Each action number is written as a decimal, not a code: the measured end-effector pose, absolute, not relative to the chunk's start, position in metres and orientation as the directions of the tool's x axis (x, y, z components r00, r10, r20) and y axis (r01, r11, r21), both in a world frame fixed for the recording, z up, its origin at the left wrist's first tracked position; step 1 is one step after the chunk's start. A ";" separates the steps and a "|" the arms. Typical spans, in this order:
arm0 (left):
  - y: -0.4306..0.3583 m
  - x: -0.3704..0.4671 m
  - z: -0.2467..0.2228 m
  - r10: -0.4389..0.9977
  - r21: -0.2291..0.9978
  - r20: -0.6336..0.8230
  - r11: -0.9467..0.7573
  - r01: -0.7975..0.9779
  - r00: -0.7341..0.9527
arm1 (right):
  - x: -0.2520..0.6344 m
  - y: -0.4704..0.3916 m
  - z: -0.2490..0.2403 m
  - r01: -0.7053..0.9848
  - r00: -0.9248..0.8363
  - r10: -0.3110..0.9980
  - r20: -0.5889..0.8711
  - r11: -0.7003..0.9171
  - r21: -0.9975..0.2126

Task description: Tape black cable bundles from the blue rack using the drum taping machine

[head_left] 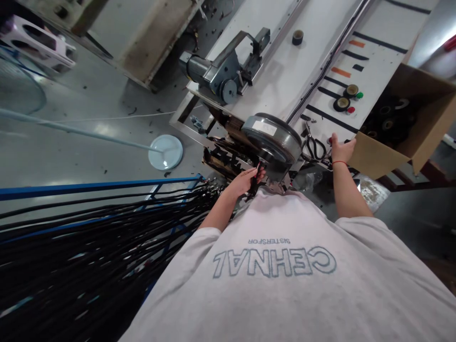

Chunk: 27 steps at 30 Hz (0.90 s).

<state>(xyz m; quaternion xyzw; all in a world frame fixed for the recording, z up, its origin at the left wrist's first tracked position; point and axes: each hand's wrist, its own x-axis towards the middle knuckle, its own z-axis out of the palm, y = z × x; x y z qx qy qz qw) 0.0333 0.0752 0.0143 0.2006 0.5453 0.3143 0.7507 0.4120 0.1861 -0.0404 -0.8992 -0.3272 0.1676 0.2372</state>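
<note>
My left hand (248, 180) is closed on a thin dark piece just below the round metal drum (272, 135) of a machine. What exactly it grips is too small to make out. My right hand (342, 150) lies at the near edge of the white worktable (285, 71), thumb and fingers apart. Its thumb is beside a red button (329, 141), and I cannot tell whether it presses it. A pair of black-handled scissors (315, 146) rests between the drum and my right hand.
A motor unit (221, 71) stands on the table's left side. Tape rolls (342, 103), green (359, 95) and red buttons and black strips lie right, beside an open cardboard box (384, 154) of rolls. Many black cables (107, 256) hang over a blue rack (107, 187) at left.
</note>
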 end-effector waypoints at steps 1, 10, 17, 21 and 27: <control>0.075 0.033 0.014 0.668 0.607 -0.706 0.742 -0.285 0.236 | 0.413 0.186 -0.042 0.511 0.728 0.671 -0.137 -0.666 -0.543; 0.080 0.031 0.018 0.587 0.435 -0.778 0.760 -0.483 0.223 | 0.419 0.188 -0.052 0.527 0.728 0.675 -0.121 -0.664 -0.531; 0.078 0.051 0.026 0.697 0.583 -0.708 0.667 -0.463 0.113 | 0.418 0.188 -0.048 0.514 0.729 0.670 -0.140 -0.671 -0.534; 0.070 0.057 0.027 0.732 0.605 -0.677 0.612 -0.509 0.075 | 0.418 0.187 -0.047 0.515 0.729 0.673 -0.129 -0.662 -0.544; 0.073 0.060 0.025 0.643 0.527 -0.765 0.655 -0.542 0.033 | 0.414 0.188 -0.042 0.516 0.730 0.671 -0.132 -0.667 -0.537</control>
